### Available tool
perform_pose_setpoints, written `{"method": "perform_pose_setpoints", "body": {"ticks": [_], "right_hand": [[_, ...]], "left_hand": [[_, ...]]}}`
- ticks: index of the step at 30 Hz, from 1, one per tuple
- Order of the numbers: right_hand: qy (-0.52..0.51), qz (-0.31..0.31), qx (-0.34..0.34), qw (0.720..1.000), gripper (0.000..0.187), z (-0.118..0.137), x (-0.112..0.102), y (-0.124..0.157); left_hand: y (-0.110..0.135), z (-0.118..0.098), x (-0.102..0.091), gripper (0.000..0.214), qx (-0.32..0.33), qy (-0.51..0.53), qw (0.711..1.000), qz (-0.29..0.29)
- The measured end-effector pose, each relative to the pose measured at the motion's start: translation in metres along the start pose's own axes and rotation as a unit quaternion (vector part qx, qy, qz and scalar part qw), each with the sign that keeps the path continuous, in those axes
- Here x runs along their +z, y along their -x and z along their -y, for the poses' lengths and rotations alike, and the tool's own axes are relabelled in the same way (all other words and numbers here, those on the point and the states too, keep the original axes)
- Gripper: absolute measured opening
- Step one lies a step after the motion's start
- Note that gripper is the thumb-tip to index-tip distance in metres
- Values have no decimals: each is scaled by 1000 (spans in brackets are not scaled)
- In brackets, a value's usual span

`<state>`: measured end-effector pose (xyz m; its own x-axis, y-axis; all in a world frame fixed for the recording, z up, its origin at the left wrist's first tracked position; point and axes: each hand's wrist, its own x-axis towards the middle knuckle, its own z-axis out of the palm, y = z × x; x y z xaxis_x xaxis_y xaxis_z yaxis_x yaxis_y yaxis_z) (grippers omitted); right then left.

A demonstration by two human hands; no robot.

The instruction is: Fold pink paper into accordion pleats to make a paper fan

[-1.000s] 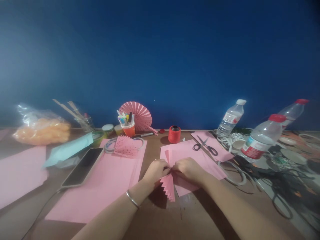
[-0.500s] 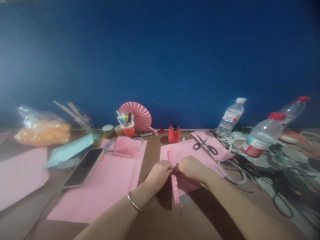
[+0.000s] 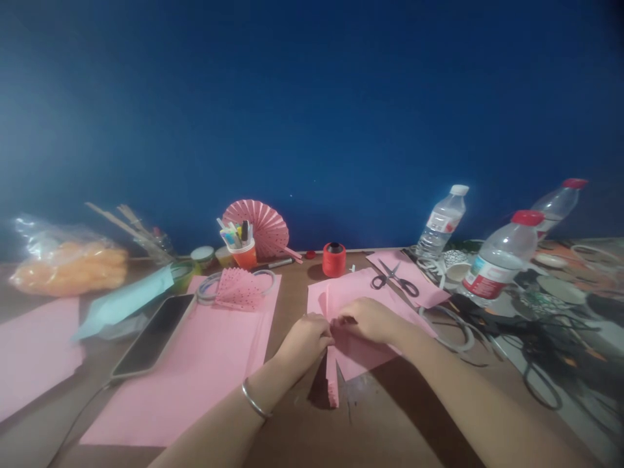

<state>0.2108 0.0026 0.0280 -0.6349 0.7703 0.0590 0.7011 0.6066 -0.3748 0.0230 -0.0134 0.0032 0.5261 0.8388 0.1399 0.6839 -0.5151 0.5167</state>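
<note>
A narrow bundle of accordion-folded pink paper stands lengthwise between my hands, its pleated near end pointing toward me. My left hand, with a silver bangle at the wrist, is closed around its middle. From the other side my right hand bends its fingers and pinches at the same spot; the fingertips are partly hidden. Beneath the hands lies a flat pink sheet. Beyond them are a red thread spool and black-handled scissors, the scissors resting on pink paper.
A phone rests on a large pink sheet at left, near tape rolls and a small dotted fan. Behind stand an orange cup of pens and a round pink fan. Plastic bottles and tangled cords crowd the right.
My right hand's fist has loosened into bent fingers at the folded paper. The paper's near end has tilted slightly, and the whole view has shifted a little.
</note>
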Motion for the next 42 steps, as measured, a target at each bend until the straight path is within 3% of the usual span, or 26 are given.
{"method": "perform_pose_setpoints", "body": {"ticks": [5, 9, 12, 14, 17, 19, 21, 24, 28, 30, 32, 34, 35, 37, 39, 40, 42], "right_hand": [[75, -73, -9, 994, 13, -5, -3, -3], [181, -166, -13, 969, 17, -1, -3, -3], [170, -154, 18, 973, 19, 5, 2, -1], [118, -147, 59, 980, 19, 8, 7, -1], [-35, -193, 120, 973, 14, 13, 15, -3], [-186, -232, 138, 945, 13, 14, 17, -7], [-323, -260, 148, 898, 15, 11, 16, -11], [-403, -298, 160, 850, 18, -4, 7, -16], [-332, -344, 197, 856, 24, -38, -6, -16], [-203, -349, 228, 886, 31, -51, -9, -13], [-69, -363, 240, 897, 39, -57, -12, -7], [-3, -334, 244, 910, 31, -53, -13, 0], [-1, -291, 244, 925, 23, -49, -13, 3], [-39, -157, 238, 958, 12, -35, -10, 9], [-78, -37, 233, 969, 22, -21, -4, 11], [-76, -15, 239, 968, 25, -14, 1, 10], [-23, -55, 264, 963, 24, -4, 11, 5]], "left_hand": [[-2, -2, -2, 8, -11, 5, 1000, 14], [-2, -2, -3, 10, -6, -2, 1000, 13], [0, -2, -2, 15, 10, -17, 1000, 4], [1, -2, -2, 17, 16, -26, 1000, -1], [1, -2, -3, 16, 14, -33, 999, -2], [1, -2, -3, 14, 10, -35, 999, 3], [1, -3, -3, 14, 13, -30, 999, 4], [0, -4, -3, 10, 17, -11, 1000, 2], [-1, -3, -3, 7, 15, -8, 1000, 10], [-1, -2, -2, 6, 15, -11, 1000, 13], [-2, -1, -2, 5, 14, -11, 1000, 17], [-2, 0, -1, 5, 17, -10, 1000, 18], [-2, 0, -1, 5, 19, -9, 1000, 17], [-1, 0, -2, 5, 21, -7, 1000, 13], [-1, -1, -3, 5, 18, -4, 1000, 13], [-2, -1, -3, 6, 15, -2, 1000, 15], [-2, -2, -4, 6, 9, -2, 1000, 18]]}}
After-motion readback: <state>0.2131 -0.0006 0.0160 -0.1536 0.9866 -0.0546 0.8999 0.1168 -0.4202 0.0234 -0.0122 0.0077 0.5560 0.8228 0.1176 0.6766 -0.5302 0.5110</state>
